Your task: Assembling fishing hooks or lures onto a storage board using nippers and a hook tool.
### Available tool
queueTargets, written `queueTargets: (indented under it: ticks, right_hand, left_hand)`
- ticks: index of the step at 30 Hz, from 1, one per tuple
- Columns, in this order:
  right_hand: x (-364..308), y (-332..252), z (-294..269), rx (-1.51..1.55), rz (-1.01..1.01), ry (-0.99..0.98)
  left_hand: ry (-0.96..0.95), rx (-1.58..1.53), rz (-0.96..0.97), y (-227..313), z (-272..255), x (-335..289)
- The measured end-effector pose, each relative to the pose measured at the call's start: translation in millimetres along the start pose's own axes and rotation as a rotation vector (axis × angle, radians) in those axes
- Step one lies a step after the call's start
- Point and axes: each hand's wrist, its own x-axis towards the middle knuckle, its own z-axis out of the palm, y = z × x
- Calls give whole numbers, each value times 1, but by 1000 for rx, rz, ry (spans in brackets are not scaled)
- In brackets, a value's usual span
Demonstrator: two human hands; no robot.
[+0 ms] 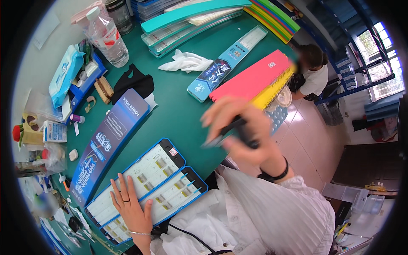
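The step in hand looks like close handwork on an unfolded blue-rimmed case (197, 179), which lies at the near edge of the green surface (187, 114), in front of the person's torso. The left hand (134, 212) lies palm down across it, fingers spread and thumb apart, seemingly steadying both halves. The right hand (248, 127) is raised beside the near edge, well apart from the case, pinching a dark-handled tool (240, 129) with a thin pointed tip; blur hides its exact kind. Using that tool on the case would call for bringing the tip down while the left hand keeps the panels flat.

Both halves of the case carry rows of small yellow-and-grey bundles (160, 162) on pale panels; the left hand covers some. Just beyond it, a long dark-blue printed box (112, 127) lies toward the far edge; its contents are hidden. Along that far edge, a blue tray (102, 69) holds white rolls and small items too crowded to sort out, with a clear bottle (109, 40) near it. Farther along, clear cases with pale inserts are stacked under a teal strip (191, 17).
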Motion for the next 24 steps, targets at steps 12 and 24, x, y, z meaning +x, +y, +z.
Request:
queueTargets:
  ticks: [12, 24]
  right_hand:
    - [-77, 43, -128, -1184, 310, 361]
    - [-63, 43, -126, -1537, 381, 89]
  left_hand:
    - [112, -57, -4, 2, 5, -1]
    - [127, -80, 18, 1, 4, -1]
